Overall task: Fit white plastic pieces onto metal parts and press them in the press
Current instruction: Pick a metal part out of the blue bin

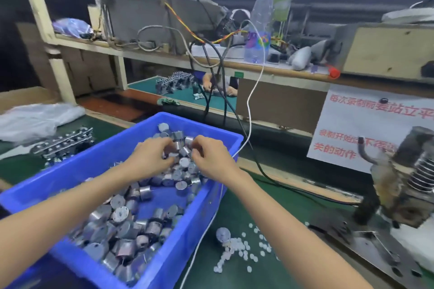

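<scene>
Hands: two counted, left hand (150, 156) and right hand (212, 161) | blue bin (199, 230): one | metal parts (122, 216): dozens heaped, number not determinable, one more seen outside | white plastic pieces (238, 251): several dozen scattered | press (399, 185): one | bottle (260, 23): one

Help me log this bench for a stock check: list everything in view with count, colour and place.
bin: one, blue, on the green mat, left of centre.
metal parts: many, silver, heaped in the bin.
lone metal part: one, silver, on the mat right of the bin.
white plastic pieces: many, white, scattered beside that lone part.
press: one, dark metal, right edge.
racked parts: one cluster, silver, left of the bin.
plastic bag: one, whitish, far left.
bottle: one, clear, on the shelf.
cable: one, white, hanging from the shelf past the bin.
notice: one, white with red text, under the shelf.
left grip: one, bare, pinching metal parts at the bin's far end.
right grip: one, bare, beside it, also on metal parts.
</scene>
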